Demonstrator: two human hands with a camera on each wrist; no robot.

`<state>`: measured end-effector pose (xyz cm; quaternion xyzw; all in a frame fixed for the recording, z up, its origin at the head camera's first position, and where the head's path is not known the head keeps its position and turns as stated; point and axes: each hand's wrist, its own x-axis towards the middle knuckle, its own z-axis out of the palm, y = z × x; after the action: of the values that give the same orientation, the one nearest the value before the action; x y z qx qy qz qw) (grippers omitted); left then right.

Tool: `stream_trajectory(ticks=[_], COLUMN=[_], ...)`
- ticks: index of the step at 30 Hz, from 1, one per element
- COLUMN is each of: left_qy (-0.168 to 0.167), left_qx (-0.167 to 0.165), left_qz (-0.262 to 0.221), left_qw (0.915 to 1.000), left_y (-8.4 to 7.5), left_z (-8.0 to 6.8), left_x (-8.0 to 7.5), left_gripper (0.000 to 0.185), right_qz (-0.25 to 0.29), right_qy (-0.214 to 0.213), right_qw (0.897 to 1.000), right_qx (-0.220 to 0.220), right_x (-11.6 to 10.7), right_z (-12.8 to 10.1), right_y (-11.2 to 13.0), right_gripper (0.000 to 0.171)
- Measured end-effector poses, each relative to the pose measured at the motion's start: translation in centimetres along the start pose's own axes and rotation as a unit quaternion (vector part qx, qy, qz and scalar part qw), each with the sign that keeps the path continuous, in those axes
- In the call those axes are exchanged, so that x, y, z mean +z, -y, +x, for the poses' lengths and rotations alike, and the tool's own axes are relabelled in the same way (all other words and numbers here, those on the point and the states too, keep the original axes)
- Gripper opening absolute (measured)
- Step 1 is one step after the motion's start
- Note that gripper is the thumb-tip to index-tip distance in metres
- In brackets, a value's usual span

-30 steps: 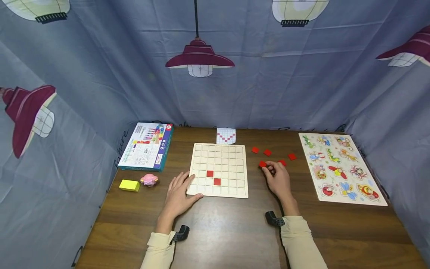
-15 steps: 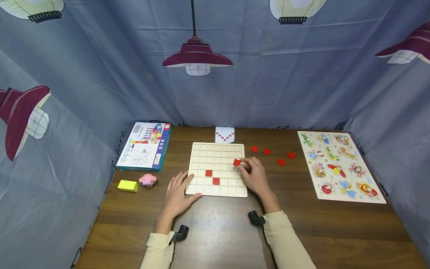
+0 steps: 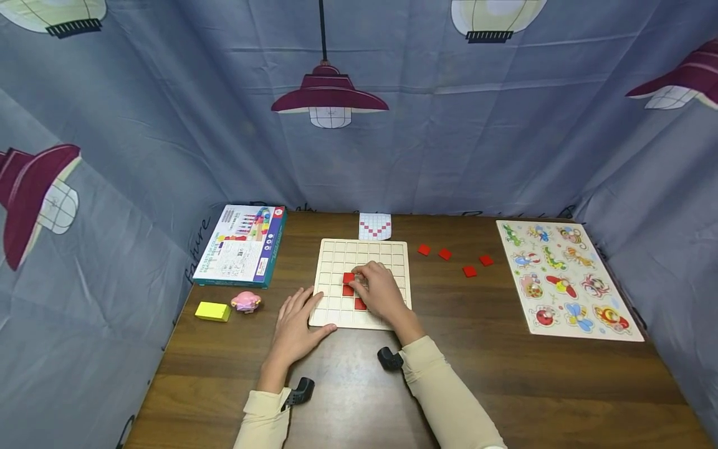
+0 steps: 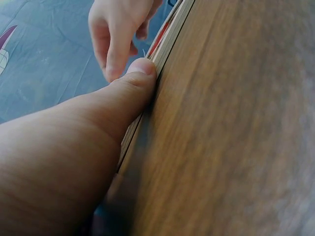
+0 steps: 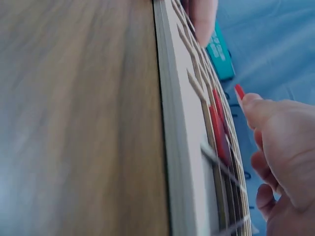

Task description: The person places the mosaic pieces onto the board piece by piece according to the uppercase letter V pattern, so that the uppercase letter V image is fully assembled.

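A pale wooden grid board [image 3: 392, 252] lies at the table's middle. Two red tiles [image 3: 360, 305] sit in its cells. My right hand [image 3: 357, 280] hovers over the board's left half and pinches a third red tile [image 3: 348, 278] just above the upper seated tile. In the right wrist view the pinched red tile [image 5: 239, 91] sticks up from my fingertips [image 5: 256, 105] over the board [image 5: 172, 123]. My left hand [image 3: 297, 319] lies flat on the table, its thumb [image 4: 135, 81] against the board's near-left edge [image 4: 167, 37].
Several loose red tiles [image 3: 445, 254] lie right of the board. A pattern card [image 3: 374, 226] stands behind it. A boxed game [image 3: 241, 244], a yellow block [image 3: 212, 310] and a pink toy [image 3: 247, 302] are at left. An animal puzzle [image 3: 566, 280] lies at right.
My right hand picked a red tile from the loose ones at right and carried it leftward across the board to its left half. The left hand stayed put.
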<state>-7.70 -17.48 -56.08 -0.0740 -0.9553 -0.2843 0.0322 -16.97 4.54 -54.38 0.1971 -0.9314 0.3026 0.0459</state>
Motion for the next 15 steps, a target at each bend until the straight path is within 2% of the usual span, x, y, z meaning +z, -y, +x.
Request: stream_trajectory(ticks=[10, 15], left_qy=[0.000, 0.015], left_qx=[0.007, -0.011], left_qz=[0.013, 0.008], left_qw=[0.9999, 0.9998], left_y=[0.0, 0.1], left_z=[0.1, 0.2], left_x=[0.0, -0.2], left_gripper=[0.081, 0.082], right_qz=[-0.093, -0.100], right_qy=[0.030, 0.033], right_qw=[0.995, 0.994], right_qx=[-0.005, -0.005], right_x=[1.7, 1.9], right_z=[1.9, 2.1], right_y=[1.9, 2.4], right_gripper=[0.028, 0.026])
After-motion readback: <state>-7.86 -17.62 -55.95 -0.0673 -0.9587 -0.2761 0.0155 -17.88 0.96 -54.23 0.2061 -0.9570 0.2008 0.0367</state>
